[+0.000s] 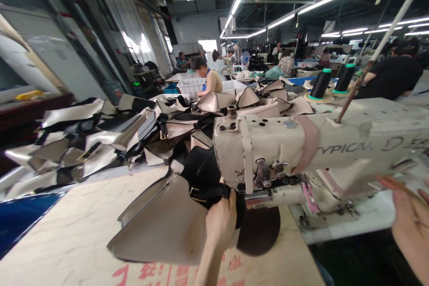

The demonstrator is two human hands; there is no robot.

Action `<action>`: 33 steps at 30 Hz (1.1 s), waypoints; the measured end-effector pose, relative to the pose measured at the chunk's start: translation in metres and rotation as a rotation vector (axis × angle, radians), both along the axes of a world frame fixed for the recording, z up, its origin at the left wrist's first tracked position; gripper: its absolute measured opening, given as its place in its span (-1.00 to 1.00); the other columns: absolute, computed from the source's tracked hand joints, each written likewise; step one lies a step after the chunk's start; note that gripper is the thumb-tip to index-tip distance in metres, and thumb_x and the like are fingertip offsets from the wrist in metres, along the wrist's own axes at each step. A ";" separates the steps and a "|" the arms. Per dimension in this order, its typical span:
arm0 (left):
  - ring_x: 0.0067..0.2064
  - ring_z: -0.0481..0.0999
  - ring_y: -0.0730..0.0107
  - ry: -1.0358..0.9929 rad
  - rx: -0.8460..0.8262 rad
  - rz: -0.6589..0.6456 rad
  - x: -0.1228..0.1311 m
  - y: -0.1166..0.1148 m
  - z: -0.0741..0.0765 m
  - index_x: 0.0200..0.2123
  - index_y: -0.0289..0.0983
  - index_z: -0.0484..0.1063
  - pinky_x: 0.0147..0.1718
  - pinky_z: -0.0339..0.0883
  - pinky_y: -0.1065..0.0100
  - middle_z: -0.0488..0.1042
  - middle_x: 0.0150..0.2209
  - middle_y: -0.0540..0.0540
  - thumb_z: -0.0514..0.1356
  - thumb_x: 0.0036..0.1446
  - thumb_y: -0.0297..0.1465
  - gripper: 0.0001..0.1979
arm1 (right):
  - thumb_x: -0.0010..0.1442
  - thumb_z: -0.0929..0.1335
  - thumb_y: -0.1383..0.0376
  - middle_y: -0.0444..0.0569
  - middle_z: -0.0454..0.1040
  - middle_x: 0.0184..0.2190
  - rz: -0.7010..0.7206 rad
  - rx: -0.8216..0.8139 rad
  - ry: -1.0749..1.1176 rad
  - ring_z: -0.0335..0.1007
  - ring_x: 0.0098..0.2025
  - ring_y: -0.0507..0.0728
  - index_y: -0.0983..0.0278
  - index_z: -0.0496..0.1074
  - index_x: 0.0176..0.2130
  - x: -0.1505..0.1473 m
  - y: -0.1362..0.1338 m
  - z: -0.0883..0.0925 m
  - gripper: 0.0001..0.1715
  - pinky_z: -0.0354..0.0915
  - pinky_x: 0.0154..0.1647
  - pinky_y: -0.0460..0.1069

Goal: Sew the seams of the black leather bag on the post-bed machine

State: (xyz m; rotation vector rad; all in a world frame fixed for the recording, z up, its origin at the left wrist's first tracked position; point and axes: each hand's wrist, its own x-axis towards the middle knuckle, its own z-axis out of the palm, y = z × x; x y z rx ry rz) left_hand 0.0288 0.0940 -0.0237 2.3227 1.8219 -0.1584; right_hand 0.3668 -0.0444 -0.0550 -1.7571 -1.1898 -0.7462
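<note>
In front of me a beige and black leather-like bag lies on the wooden board, its black part running up to the sewing machine. My left hand grips the bag close to the machine's head, beside a black strap with a gold buckle. A dark rounded flap hangs below the machine's cylinder arm. Off to the right, my right hand is raised near the machine body, fingers apart and holding nothing; it is slightly blurred. Where needle and material meet is hidden by the machine head.
A large heap of similar beige and black bags spreads behind the wooden board. Two black thread cones stand behind the machine. Beyond the heap a person works near white bins; another person in black is at right.
</note>
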 end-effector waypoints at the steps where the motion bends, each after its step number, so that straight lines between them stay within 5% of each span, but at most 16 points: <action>1: -0.23 0.49 0.18 0.006 0.007 -0.008 0.000 0.000 -0.001 0.11 -0.26 0.17 -0.36 0.24 0.33 0.46 -0.21 -0.25 -0.25 0.22 -0.50 -0.55 | 0.24 0.19 0.14 0.08 0.49 -0.24 0.055 0.013 0.103 0.40 -0.18 0.19 0.32 0.45 -0.16 -0.021 0.004 0.009 -0.61 0.20 -0.02 0.07; 2: -0.23 0.49 0.17 0.011 0.014 -0.016 -0.001 0.001 -0.002 0.11 -0.26 0.17 -0.36 0.24 0.32 0.46 -0.21 -0.26 -0.26 0.22 -0.50 -0.55 | 0.22 0.22 0.14 0.05 0.49 -0.32 0.114 0.029 0.231 0.41 -0.27 0.15 0.31 0.46 -0.25 -0.047 0.009 0.015 -0.65 0.25 -0.14 -0.01; 4: -0.24 0.49 0.16 0.019 0.024 -0.029 -0.002 0.001 -0.004 0.12 -0.26 0.16 -0.37 0.24 0.32 0.46 -0.23 -0.25 -0.25 0.22 -0.50 -0.55 | 0.24 0.20 0.13 -0.06 0.43 -0.54 0.461 -0.117 0.507 0.34 -0.51 0.03 0.29 0.42 -0.44 -0.107 0.025 0.019 -0.61 0.21 -0.45 -0.13; 7: -0.22 0.48 0.17 0.026 0.031 -0.045 -0.003 0.002 -0.006 0.09 -0.27 0.19 -0.35 0.25 0.32 0.46 -0.23 -0.24 -0.19 0.20 -0.49 -0.58 | 0.24 0.19 0.07 -0.15 0.31 -0.64 0.809 -0.534 0.860 0.18 -0.59 -0.03 0.30 0.36 -0.47 -0.188 0.057 0.013 -0.56 0.03 -0.57 -0.14; 10: -0.21 0.48 0.17 0.014 0.028 -0.043 -0.004 0.002 -0.006 0.04 -0.26 0.24 -0.35 0.25 0.32 0.46 -0.23 -0.23 -0.20 0.22 -0.45 -0.60 | 0.13 0.29 0.01 -0.19 0.20 -0.70 0.950 -0.534 1.190 0.06 -0.61 -0.06 0.32 0.25 -0.60 -0.229 0.083 0.003 -0.51 -0.09 -0.60 -0.15; 13: -0.22 0.49 0.21 -0.013 0.013 -0.029 -0.004 0.004 -0.005 0.01 -0.26 0.27 -0.37 0.24 0.36 0.47 -0.24 -0.22 -0.25 0.25 -0.41 -0.59 | 0.05 0.31 -0.05 -0.22 0.12 -0.74 0.930 -0.451 1.492 -0.05 -0.67 -0.09 0.31 0.18 -0.63 -0.239 0.093 -0.007 -0.46 -0.18 -0.67 -0.15; 19: -0.20 0.49 0.24 -0.085 -0.023 0.020 -0.003 0.015 -0.005 -0.11 -0.28 0.35 -0.36 0.25 0.39 0.49 -0.22 -0.21 -0.27 0.26 -0.36 -0.57 | -0.09 0.35 -0.10 -0.27 0.05 -0.79 0.820 -0.350 1.715 -0.15 -0.75 -0.12 0.28 0.12 -0.66 -0.249 0.099 -0.016 -0.44 -0.24 -0.75 -0.17; 33: -0.09 0.46 0.23 -0.133 -0.018 0.073 0.000 0.041 -0.002 -0.17 -0.31 0.39 -0.23 0.26 0.38 0.48 -0.12 -0.22 -0.23 0.23 -0.39 -0.59 | -0.08 0.35 -0.11 -0.19 0.19 -0.80 0.725 -0.220 1.791 0.00 -0.80 -0.09 0.33 0.26 -0.65 -0.258 0.114 -0.010 -0.42 -0.17 -0.82 -0.18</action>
